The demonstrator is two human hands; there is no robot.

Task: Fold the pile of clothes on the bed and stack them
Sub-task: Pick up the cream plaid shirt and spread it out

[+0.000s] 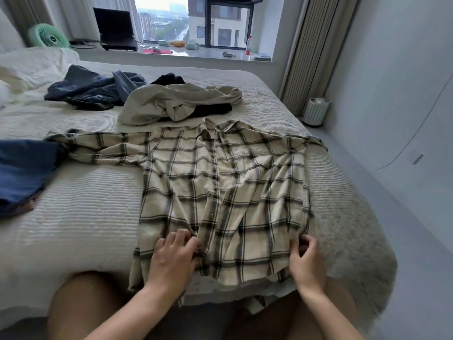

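A cream and black plaid shirt lies spread face up on the bed, collar toward the window, its left sleeve stretched out to the left. My left hand pinches the shirt's front placket near the hem. At the shirt's lower right edge, my right hand curls its fingers round the fabric. Beyond the collar lies a crumpled beige garment over something black. A heap of dark blue denim sits farther back left. A blue garment lies at the left edge.
The bed's right edge drops to a grey floor beside a white wall. A small white ribbed appliance stands on the floor by the curtain. The windowsill behind holds a laptop, a green fan and a bottle. My bare knees are at the bottom.
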